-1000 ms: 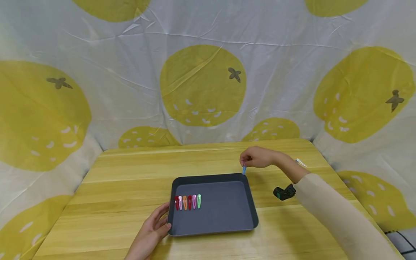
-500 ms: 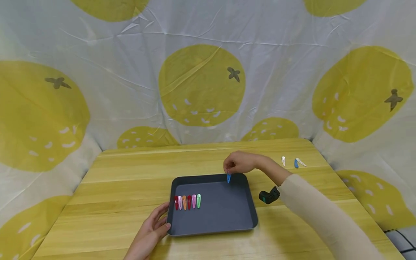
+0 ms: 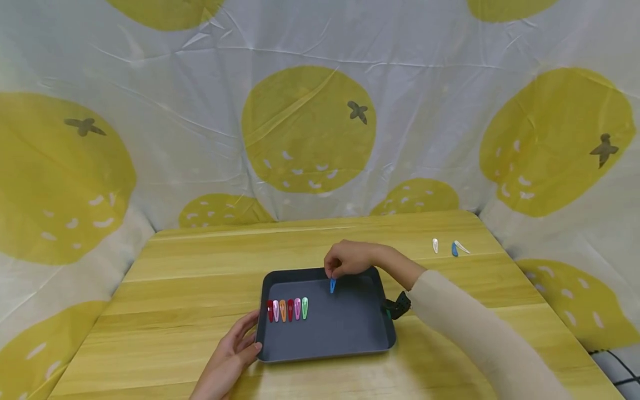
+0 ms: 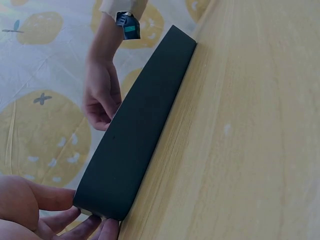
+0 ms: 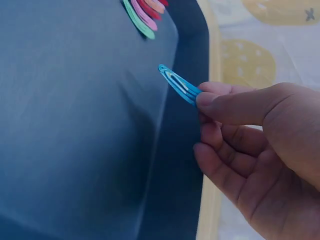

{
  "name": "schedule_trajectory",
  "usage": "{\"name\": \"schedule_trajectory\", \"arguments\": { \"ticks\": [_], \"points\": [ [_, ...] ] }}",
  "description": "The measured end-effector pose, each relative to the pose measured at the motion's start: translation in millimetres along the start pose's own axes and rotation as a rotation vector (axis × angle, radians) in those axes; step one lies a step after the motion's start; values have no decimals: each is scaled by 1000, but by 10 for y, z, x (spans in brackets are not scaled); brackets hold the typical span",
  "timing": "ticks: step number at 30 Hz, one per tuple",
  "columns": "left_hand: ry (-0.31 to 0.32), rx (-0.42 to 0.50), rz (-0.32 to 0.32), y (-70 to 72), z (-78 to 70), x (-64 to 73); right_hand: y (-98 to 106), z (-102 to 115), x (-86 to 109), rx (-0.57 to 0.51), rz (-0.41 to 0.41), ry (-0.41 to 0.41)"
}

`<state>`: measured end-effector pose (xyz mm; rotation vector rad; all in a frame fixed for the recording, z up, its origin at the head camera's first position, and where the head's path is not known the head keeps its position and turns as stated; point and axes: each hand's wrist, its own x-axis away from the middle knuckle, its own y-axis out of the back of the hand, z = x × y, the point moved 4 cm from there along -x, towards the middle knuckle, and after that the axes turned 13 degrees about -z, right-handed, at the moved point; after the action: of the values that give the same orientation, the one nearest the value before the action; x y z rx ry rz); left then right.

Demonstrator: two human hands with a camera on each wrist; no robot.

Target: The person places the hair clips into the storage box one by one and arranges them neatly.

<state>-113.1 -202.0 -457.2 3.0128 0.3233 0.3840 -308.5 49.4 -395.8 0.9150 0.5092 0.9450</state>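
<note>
My right hand [image 3: 350,258] pinches a blue snap hair clip [image 5: 179,86] by its wide end between thumb and forefinger. The clip hangs above the far part of a dark baking tray [image 3: 345,333], its narrow tip pointing down. Inside the tray at the left lies a row of several hair clips [image 3: 290,310], coloured red, pink, orange and green, side by side. At the tray's left near corner, my left hand [image 3: 232,350] grips the rim, thumb at the top edge and fingers along the outer wall. The left wrist view shows that outer wall [image 4: 135,120] closely.
On the wooden table [image 3: 200,266], a white hair clip [image 3: 435,246] lies at the far right. Beside it are a blue clip [image 3: 454,249] and another white clip [image 3: 462,247], close together. A fruit-patterned cloth [image 3: 310,133] hangs behind the table.
My right hand has moved left with the blue hair clip, from the tray's far right corner to over its inside. The clips at the far right came into view. The left hand stays put.
</note>
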Motion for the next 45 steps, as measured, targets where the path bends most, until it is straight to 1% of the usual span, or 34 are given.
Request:
{"name": "schedule_trajectory", "arguments": {
  "ticks": [6,11,17,20,27,31,38,45],
  "points": [
    [0,-6,-8,7,-14,5,-148,130,-132,-20,28,19],
    [7,-9,-7,9,-21,4,-252,214,-206,1,42,28],
    [7,-9,-5,12,-24,2,-396,302,-260,38,100,87],
    [6,-7,-6,17,-23,2,-447,320,-279,41,112,98],
    [4,-4,-8,23,-9,-6,-513,353,-329,48,82,121],
    [-5,-1,-1,20,3,-11,-557,330,-336,78,67,103],
    [4,5,1,11,2,2,-596,306,-336,126,36,58],
    [4,7,3,13,-1,7,-610,302,-338,122,23,41]
  ]
}}
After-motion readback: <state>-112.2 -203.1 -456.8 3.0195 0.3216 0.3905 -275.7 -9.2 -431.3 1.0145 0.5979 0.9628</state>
